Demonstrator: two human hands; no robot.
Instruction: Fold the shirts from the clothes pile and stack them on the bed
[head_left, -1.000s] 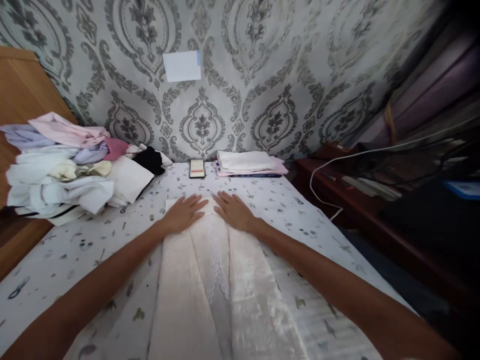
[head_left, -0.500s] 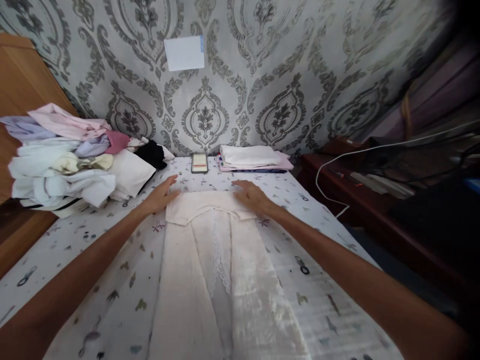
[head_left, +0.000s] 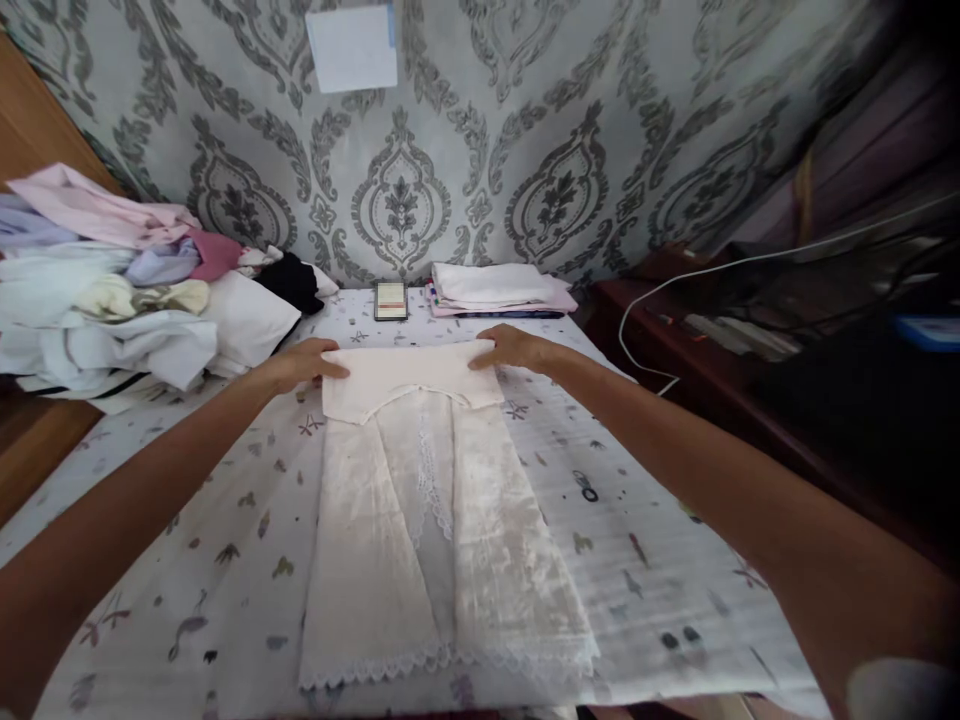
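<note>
A cream garment (head_left: 405,375) with a lace hem lies on the patterned white sheet (head_left: 247,560), its far part folded over toward me. My left hand (head_left: 306,365) pinches the far left corner of the garment between thumb and fingers. At the far right corner, my right hand (head_left: 516,348) grips the folded edge the same way. Both long side panels of the garment extend toward the near edge of the bed, with a sheer lace-trimmed part between them.
Loose clothes (head_left: 172,330) are heaped at the left. Folded clothes (head_left: 495,288) and a small dark-framed item (head_left: 391,301) rest near the wall. A white cable (head_left: 712,268) crosses the dark red furniture (head_left: 720,400) at the right.
Both hands have closed on the garment's far corners. The view has tilted down, so the lace hem and the near bed edge now show.
</note>
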